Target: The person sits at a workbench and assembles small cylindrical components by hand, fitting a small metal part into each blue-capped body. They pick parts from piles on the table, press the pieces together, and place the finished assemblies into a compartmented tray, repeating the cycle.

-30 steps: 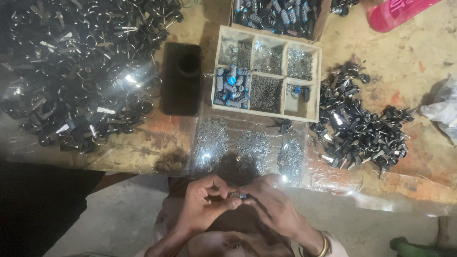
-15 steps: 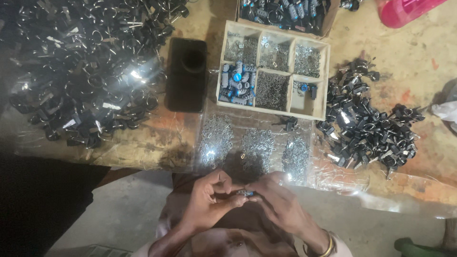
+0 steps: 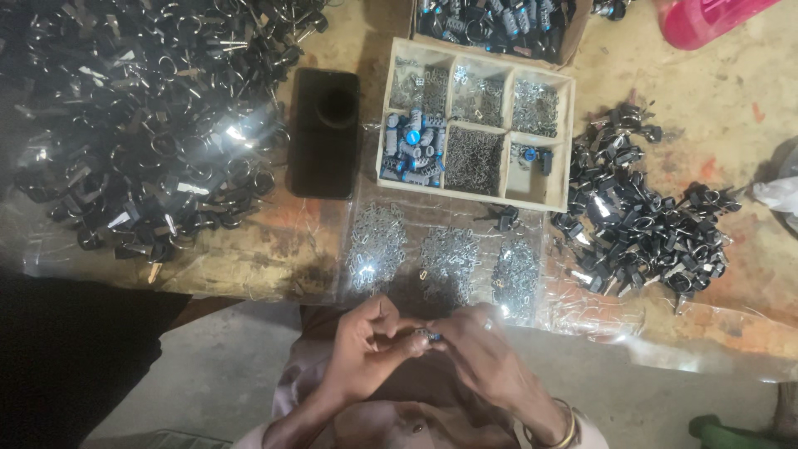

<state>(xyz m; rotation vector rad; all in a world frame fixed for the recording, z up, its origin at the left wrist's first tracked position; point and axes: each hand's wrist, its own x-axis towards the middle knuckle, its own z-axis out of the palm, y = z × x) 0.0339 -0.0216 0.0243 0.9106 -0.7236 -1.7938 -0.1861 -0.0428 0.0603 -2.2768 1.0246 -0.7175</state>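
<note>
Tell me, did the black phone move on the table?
No. The black phone lies just left of the wooden tray, as before; only the camera shifted.

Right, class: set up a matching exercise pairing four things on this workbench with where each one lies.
Things:
1. black phone
2. wooden tray
3. pink container
4. small blue part

Places:
A. top right corner
B. between the fingertips of both hands
C. just left of the tray
D. middle of the bench, divided into compartments

Pairs: 1-C, 2-D, 3-A, 4-B

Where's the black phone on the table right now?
In the head view, the black phone lies flat left of the wooden divided tray, with the big pile of black parts on its other side.
</note>
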